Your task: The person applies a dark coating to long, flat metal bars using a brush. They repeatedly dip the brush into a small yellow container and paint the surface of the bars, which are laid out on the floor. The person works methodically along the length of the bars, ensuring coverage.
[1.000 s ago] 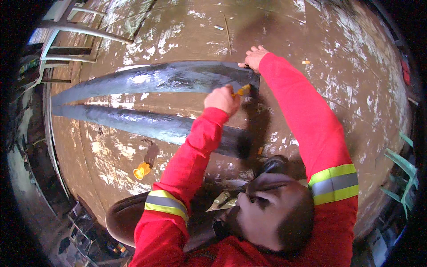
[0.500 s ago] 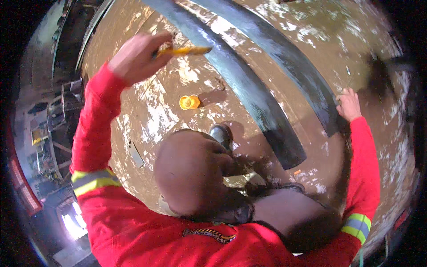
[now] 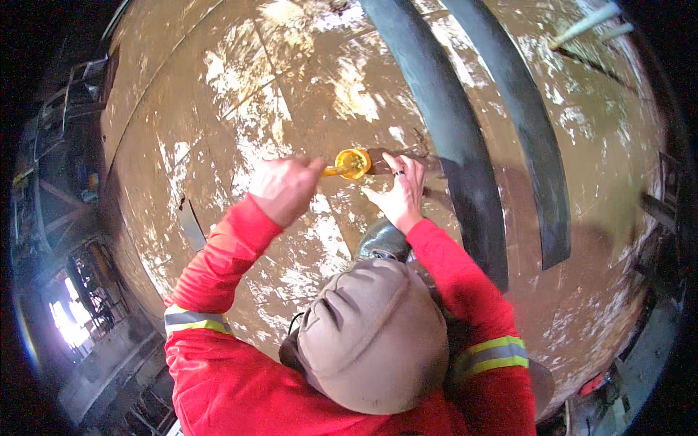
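My left hand point(image 3: 283, 189) is closed around a thin yellow stick point(image 3: 333, 171). The stick's tip reaches into a small yellow cup point(image 3: 354, 161) standing on the brown, rust-stained steel plate point(image 3: 240, 109). My right hand point(image 3: 398, 190) lies just right of the cup with its fingers spread on the plate, a ring on one finger. Whether it touches the cup I cannot tell. Two long, dark, curved metal strips point(image 3: 443, 138) point(image 3: 534, 145) lie side by side to the right of my right hand. Both sleeves are red with reflective bands, and a tan cap point(image 3: 371, 334) fills the lower middle.
A dark boot point(image 3: 382, 240) rests on the plate below my right hand. A small grey flat piece point(image 3: 191, 224) lies to the left. Pale pipes point(image 3: 585, 22) cross the top right corner. Steel frames and railings point(image 3: 73, 94) stand beyond the plate's left edge.
My left hand has come down from a raised position and brought the yellow stick to the cup. My right hand has left the dark strip and now lies beside the cup.
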`<state>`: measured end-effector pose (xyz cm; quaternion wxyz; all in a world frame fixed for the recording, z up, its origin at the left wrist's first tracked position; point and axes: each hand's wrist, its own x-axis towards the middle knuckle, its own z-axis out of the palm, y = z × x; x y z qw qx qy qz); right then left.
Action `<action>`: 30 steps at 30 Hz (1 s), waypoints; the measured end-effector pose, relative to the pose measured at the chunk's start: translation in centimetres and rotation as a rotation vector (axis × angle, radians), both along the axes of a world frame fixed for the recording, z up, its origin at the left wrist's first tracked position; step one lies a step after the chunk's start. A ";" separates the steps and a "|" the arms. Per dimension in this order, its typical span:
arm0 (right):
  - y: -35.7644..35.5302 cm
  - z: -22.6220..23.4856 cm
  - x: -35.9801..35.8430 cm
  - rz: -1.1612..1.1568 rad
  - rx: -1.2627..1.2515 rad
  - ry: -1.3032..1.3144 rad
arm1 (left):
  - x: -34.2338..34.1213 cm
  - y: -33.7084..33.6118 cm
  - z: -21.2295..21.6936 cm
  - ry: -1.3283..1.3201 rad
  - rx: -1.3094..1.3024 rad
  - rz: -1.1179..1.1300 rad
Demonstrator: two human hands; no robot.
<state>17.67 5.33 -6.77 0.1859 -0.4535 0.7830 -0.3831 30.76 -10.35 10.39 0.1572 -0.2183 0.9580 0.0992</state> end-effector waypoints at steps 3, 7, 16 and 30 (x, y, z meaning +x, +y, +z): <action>-1.8 -1.8 2.8 -0.053 0.048 0.002 | -0.2 0.0 -2.3 -0.003 -0.024 -0.031; -3.0 -2.9 4.4 -0.060 0.051 0.043 | 0.0 -0.1 -5.1 0.043 -0.041 -0.024; -4.1 -2.7 3.5 -0.018 0.127 0.054 | 1.0 -1.0 -8.7 0.064 0.096 0.036; -4.2 -3.1 2.8 0.079 0.052 0.100 | 1.3 -2.8 -8.1 0.205 0.065 0.016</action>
